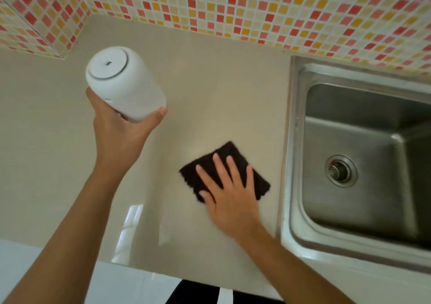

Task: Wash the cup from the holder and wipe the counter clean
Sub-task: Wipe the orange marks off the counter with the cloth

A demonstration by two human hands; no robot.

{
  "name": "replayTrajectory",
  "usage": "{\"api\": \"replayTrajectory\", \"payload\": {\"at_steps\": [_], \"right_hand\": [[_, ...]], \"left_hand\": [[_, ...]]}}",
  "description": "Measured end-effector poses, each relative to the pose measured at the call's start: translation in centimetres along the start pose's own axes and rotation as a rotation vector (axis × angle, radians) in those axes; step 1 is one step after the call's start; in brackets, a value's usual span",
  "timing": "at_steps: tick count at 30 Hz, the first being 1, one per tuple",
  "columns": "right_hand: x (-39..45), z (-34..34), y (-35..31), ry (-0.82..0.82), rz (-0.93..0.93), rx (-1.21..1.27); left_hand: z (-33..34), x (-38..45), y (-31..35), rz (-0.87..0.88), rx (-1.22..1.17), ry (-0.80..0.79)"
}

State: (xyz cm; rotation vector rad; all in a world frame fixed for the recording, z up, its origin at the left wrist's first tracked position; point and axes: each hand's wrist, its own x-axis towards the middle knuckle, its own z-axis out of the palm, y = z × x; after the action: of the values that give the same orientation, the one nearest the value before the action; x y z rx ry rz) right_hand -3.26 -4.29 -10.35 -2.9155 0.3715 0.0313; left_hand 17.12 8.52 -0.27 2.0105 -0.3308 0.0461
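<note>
1. Right hand (229,201) lay lower centre of the frame, fingers (220,167) straight and spread, pressing a dark cloth (225,154) flat on the table (210,89).
2. Left hand (116,128), centre left, had its fingers curled round a white cup (123,84) held upside down, clear of the table.
3. Sink (349,128) at right looked dry and held nothing.
4. Judgement: cup probably washed; wiping under way, upper part of the table likely left.
</note>
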Motion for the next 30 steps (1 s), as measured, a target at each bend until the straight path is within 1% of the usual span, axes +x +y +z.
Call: {"api": "replayTrajectory", "payload": {"at_steps": [2, 3, 4, 6, 8, 10, 12, 14, 15, 17, 19, 21, 23, 24, 26, 28, 30], "right_hand": [[7.4, -0.9, 5.0, 0.072, 0.183, -0.032], [10.8, -1.7, 7.5, 0.059, 0.268, -0.031], [13.4, -2.3, 9.7, 0.039, 0.329, -0.029], [15.4, -2.4, 11.9, 0.019, 0.365, -0.029], [12.6, -2.4, 10.4, 0.075, 0.339, -0.062], [6.4, -1.6, 6.3, 0.085, 0.353, -0.077], [-0.7, -0.5, 1.3, 0.034, 0.366, -0.072], [-4.5, -0.2, -1.5, -0.035, 0.311, -0.084], [-4.1, -0.2, -1.3, -0.071, 0.276, -0.09], [-0.2, -0.7, 1.3, -0.065, 0.276, -0.107], [5.7, -1.7, 5.1, -0.031, 0.344, -0.112], [11.5, -2.9, 8.9, -0.047, 0.419, -0.065], [15.0, -3.2, 10.9, -0.06, 0.465, -0.039], [15.4, -3.0, 10.9, -0.044, 0.488, -0.04], [13.1, -2.1, 9.5, 0.014, 0.541, -0.064], [7.5, -1.3, 6.2, 0.086, 0.564, -0.09], [1.0, -0.6, 2.3, 0.088, 0.557, -0.124]], "left_hand": [[0.5, -0.1, 0.1, 0.004, 0.0, -0.013], [0.8, -0.4, 0.2, 0.002, -0.005, -0.017], [0.9, -0.7, 0.3, -0.002, -0.013, -0.011], [0.6, -0.9, 0.2, -0.022, -0.017, 0.004], [0.0, -0.8, 0.0, -0.038, -0.027, 0.023], [-0.9, -0.2, -0.3, -0.049, -0.012, 0.046], [-1.8, 0.2, -0.4, -0.05, 0.02, 0.063], [-2.3, 0.5, -0.5, -0.046, 0.028, 0.072], [-2.4, 0.5, -0.6, -0.051, 0.028, 0.071], [-2.5, 0.5, -0.8, -0.053, 0.024, 0.06], [-2.4, 0.3, -1.1, -0.043, 0.018, 0.051], [-2.2, -0.1, -1.4, -0.034, 0.01, 0.038], [-2.1, -0.5, -1.4, -0.024, 0.007, 0.019], [-2.0, -0.6, -1.4, -0.017, 0.007, 0.006], [-1.9, -0.7, -1.2, 0.002, -0.001, -0.004], [-2.2, -0.4, -1.1, 0.005, -0.019, 0.002], [-2.5, 0.2, -1.1, 0.01, -0.048, 0.011]]}}
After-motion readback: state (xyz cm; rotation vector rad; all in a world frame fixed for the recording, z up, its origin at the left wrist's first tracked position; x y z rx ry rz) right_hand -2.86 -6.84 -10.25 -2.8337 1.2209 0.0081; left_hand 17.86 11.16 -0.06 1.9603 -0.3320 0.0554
